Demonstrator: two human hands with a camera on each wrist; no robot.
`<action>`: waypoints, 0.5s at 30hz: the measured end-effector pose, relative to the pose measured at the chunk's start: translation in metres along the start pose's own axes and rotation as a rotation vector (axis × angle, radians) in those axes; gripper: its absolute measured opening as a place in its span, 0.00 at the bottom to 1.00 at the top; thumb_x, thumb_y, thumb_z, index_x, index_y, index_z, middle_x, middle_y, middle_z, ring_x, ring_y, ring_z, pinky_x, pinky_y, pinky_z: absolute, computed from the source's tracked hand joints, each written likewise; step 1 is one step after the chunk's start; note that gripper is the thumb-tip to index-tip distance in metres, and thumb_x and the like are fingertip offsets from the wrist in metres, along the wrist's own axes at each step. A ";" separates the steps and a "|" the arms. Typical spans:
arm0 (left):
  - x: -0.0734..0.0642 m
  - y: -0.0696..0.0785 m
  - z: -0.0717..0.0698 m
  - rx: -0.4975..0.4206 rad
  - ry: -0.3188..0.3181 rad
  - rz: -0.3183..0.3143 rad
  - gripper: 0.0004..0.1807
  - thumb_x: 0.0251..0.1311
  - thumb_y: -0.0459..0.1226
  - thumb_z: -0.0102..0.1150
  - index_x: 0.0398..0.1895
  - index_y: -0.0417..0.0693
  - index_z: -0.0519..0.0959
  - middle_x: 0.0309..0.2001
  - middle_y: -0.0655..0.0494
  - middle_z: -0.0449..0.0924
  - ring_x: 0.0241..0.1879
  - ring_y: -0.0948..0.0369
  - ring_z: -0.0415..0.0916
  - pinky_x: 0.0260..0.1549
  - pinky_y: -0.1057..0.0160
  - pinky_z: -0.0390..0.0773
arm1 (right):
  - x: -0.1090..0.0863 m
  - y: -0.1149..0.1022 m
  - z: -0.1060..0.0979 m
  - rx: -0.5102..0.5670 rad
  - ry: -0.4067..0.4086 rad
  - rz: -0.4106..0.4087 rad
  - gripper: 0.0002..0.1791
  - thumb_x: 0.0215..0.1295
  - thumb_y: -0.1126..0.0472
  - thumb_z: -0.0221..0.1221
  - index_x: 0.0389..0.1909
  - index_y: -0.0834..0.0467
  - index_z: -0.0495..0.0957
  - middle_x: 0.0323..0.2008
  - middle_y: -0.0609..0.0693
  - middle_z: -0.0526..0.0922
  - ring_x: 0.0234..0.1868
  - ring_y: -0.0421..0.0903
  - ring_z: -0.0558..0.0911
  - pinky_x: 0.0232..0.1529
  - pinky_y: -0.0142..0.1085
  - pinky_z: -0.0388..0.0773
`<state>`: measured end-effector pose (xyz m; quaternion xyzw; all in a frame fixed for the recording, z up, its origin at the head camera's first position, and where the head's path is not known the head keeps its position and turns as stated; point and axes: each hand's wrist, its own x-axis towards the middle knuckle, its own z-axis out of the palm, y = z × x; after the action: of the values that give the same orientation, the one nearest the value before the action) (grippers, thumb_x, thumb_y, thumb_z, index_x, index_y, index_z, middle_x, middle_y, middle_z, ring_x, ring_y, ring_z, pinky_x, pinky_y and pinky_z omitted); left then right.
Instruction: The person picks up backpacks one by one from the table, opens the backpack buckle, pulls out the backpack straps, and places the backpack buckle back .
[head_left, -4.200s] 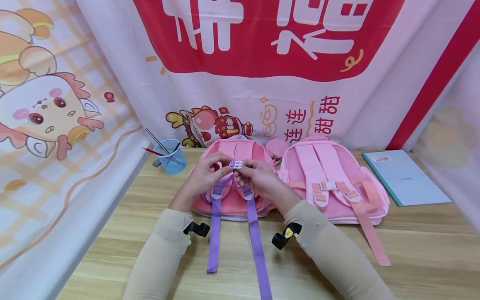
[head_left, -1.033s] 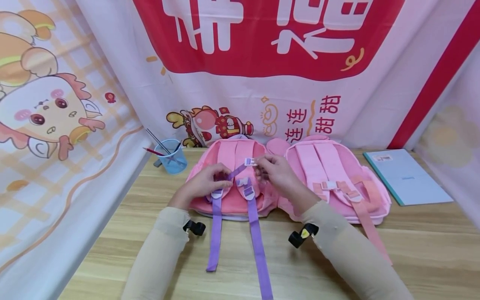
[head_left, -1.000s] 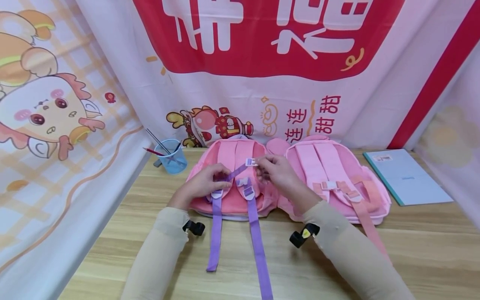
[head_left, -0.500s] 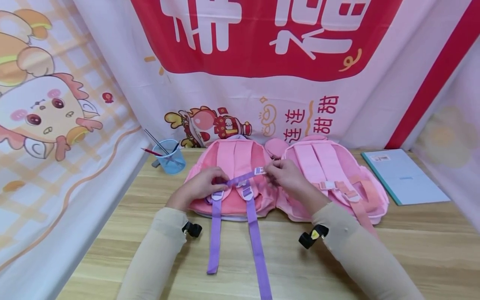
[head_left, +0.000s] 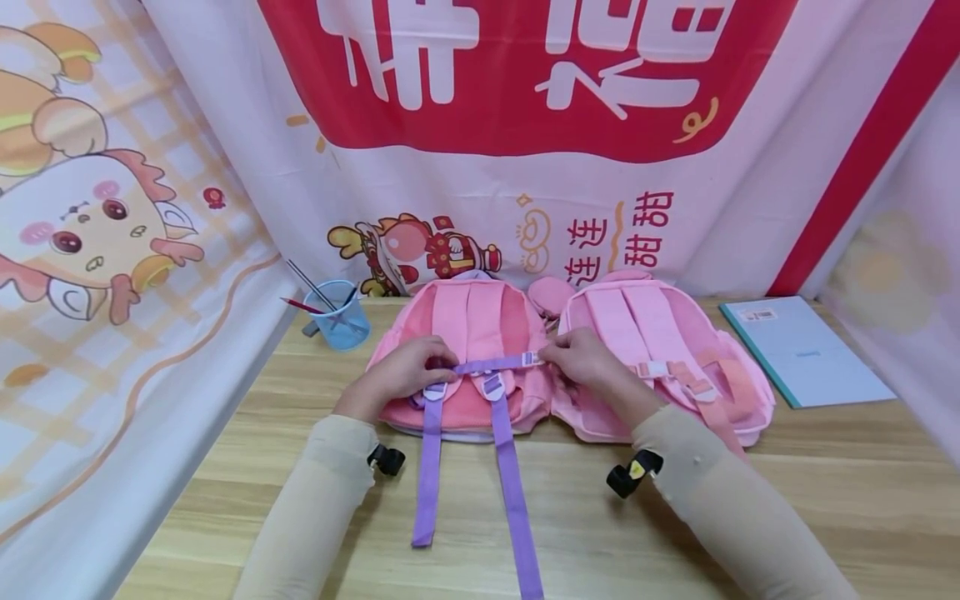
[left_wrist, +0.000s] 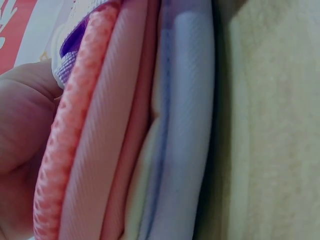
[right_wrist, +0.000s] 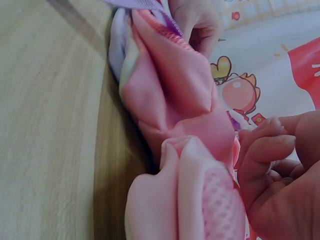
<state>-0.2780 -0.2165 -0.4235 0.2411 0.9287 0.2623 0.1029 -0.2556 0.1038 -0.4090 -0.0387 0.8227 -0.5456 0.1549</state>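
The left backpack (head_left: pixel 452 410) is pink with purple webbing and lies with its shoulder straps up. Across it runs a short purple chest strap (head_left: pixel 491 364), drawn nearly straight. At the strap's left end my left hand (head_left: pixel 408 369) pinches it between thumb and fingers. A white buckle (head_left: pixel 531 359) sits at the other end, and my right hand (head_left: pixel 588 364) pinches its right side. Curled fingers of the right hand (right_wrist: pixel 272 175) show in the right wrist view, partly covering the buckle area. In the left wrist view, the left hand (left_wrist: pixel 25 115) is beside the coral mesh edge.
A second pink backpack (head_left: pixel 600 317) lies to the right, its white buckle (head_left: pixel 656 369) fastened. A blue pen cup (head_left: pixel 347 329) stands at the back left. At the right lies a light blue book (head_left: pixel 817 354). Two purple strap tails (head_left: pixel 427 479) hang over the wooden table (head_left: pixel 570 533).
Both hands were together at the buckle earlier. The right hand has moved right and down with the buckle; the left has moved left and down, and the purple strap now stretches between them.
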 end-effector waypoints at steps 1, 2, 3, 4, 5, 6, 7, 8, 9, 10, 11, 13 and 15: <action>0.001 0.001 0.000 0.005 -0.001 -0.002 0.10 0.72 0.43 0.71 0.51 0.53 0.90 0.48 0.58 0.85 0.50 0.60 0.80 0.63 0.50 0.80 | 0.000 0.001 0.000 -0.019 0.000 0.011 0.13 0.76 0.61 0.58 0.35 0.65 0.85 0.12 0.43 0.70 0.11 0.37 0.68 0.14 0.29 0.66; 0.001 0.001 0.001 0.013 -0.005 -0.002 0.10 0.72 0.43 0.71 0.51 0.53 0.90 0.48 0.58 0.85 0.49 0.61 0.80 0.62 0.51 0.80 | -0.001 0.001 -0.001 -0.037 -0.004 0.020 0.13 0.76 0.61 0.58 0.35 0.66 0.85 0.11 0.43 0.69 0.11 0.36 0.68 0.14 0.29 0.66; 0.002 0.001 0.001 0.019 -0.007 -0.004 0.10 0.72 0.43 0.71 0.51 0.53 0.90 0.48 0.58 0.85 0.49 0.61 0.79 0.62 0.51 0.80 | -0.002 0.002 -0.001 -0.055 -0.005 0.032 0.13 0.76 0.61 0.58 0.36 0.66 0.85 0.10 0.43 0.69 0.10 0.36 0.67 0.13 0.29 0.65; 0.003 0.002 0.001 0.026 -0.010 -0.003 0.10 0.72 0.43 0.70 0.52 0.53 0.90 0.48 0.58 0.85 0.49 0.61 0.79 0.61 0.51 0.80 | -0.002 0.002 -0.001 -0.070 -0.008 0.039 0.13 0.76 0.61 0.58 0.35 0.66 0.85 0.10 0.43 0.68 0.10 0.36 0.67 0.13 0.29 0.65; 0.003 0.002 0.001 0.033 -0.011 -0.007 0.10 0.72 0.43 0.70 0.52 0.53 0.90 0.48 0.58 0.85 0.48 0.61 0.79 0.61 0.51 0.80 | -0.003 0.002 -0.001 -0.084 -0.012 0.044 0.13 0.76 0.61 0.58 0.35 0.66 0.85 0.09 0.43 0.68 0.09 0.36 0.66 0.12 0.29 0.64; 0.003 0.003 0.001 0.039 -0.011 -0.010 0.10 0.72 0.43 0.70 0.52 0.53 0.90 0.47 0.58 0.85 0.48 0.61 0.79 0.61 0.52 0.80 | -0.004 0.001 -0.001 -0.098 -0.012 0.045 0.13 0.76 0.61 0.59 0.33 0.65 0.84 0.09 0.43 0.68 0.09 0.36 0.66 0.12 0.30 0.64; 0.004 0.003 0.001 0.042 -0.009 -0.013 0.10 0.72 0.43 0.71 0.51 0.53 0.90 0.47 0.58 0.85 0.48 0.61 0.79 0.60 0.52 0.80 | -0.004 0.001 -0.001 -0.118 -0.013 0.045 0.13 0.76 0.61 0.59 0.32 0.65 0.84 0.09 0.43 0.68 0.08 0.36 0.66 0.12 0.30 0.64; 0.004 0.003 0.001 0.045 -0.009 -0.018 0.10 0.72 0.43 0.71 0.51 0.53 0.90 0.47 0.58 0.85 0.47 0.61 0.79 0.60 0.52 0.80 | -0.004 0.000 -0.001 -0.135 -0.016 0.040 0.14 0.76 0.61 0.59 0.31 0.65 0.83 0.08 0.42 0.68 0.08 0.36 0.66 0.12 0.30 0.64; 0.003 0.004 0.001 0.044 -0.007 -0.023 0.10 0.72 0.43 0.71 0.51 0.53 0.90 0.47 0.58 0.85 0.47 0.61 0.79 0.60 0.52 0.80 | -0.005 0.000 -0.001 -0.154 -0.015 0.039 0.14 0.76 0.61 0.59 0.29 0.64 0.83 0.08 0.42 0.68 0.08 0.36 0.66 0.11 0.30 0.64; 0.003 0.004 0.001 0.045 -0.005 -0.027 0.10 0.72 0.43 0.71 0.51 0.53 0.90 0.47 0.58 0.85 0.47 0.61 0.79 0.60 0.52 0.80 | -0.005 0.000 -0.001 -0.172 -0.015 0.037 0.15 0.76 0.60 0.59 0.28 0.63 0.82 0.08 0.42 0.68 0.08 0.37 0.66 0.11 0.30 0.64; 0.003 0.005 0.001 0.042 -0.004 -0.031 0.10 0.72 0.43 0.71 0.51 0.53 0.90 0.47 0.58 0.85 0.47 0.61 0.79 0.60 0.52 0.80 | -0.005 0.000 0.000 -0.192 -0.015 0.037 0.16 0.76 0.60 0.59 0.27 0.63 0.82 0.08 0.42 0.68 0.08 0.37 0.66 0.11 0.30 0.64; 0.002 0.006 0.001 0.036 -0.004 -0.034 0.09 0.72 0.43 0.71 0.50 0.52 0.90 0.47 0.58 0.85 0.47 0.60 0.79 0.60 0.52 0.81 | -0.006 0.000 0.001 -0.228 -0.014 0.036 0.17 0.77 0.60 0.59 0.26 0.62 0.82 0.08 0.42 0.68 0.08 0.37 0.67 0.11 0.30 0.65; 0.002 0.006 0.001 0.031 -0.001 -0.032 0.09 0.72 0.42 0.71 0.50 0.52 0.90 0.47 0.57 0.85 0.47 0.60 0.79 0.60 0.52 0.81 | -0.006 0.001 0.001 -0.255 -0.010 0.036 0.18 0.78 0.59 0.60 0.25 0.61 0.83 0.09 0.43 0.68 0.08 0.37 0.67 0.11 0.30 0.64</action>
<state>-0.2770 -0.2106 -0.4214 0.2278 0.9363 0.2462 0.1040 -0.2492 0.1047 -0.4095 -0.0458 0.8852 -0.4334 0.1626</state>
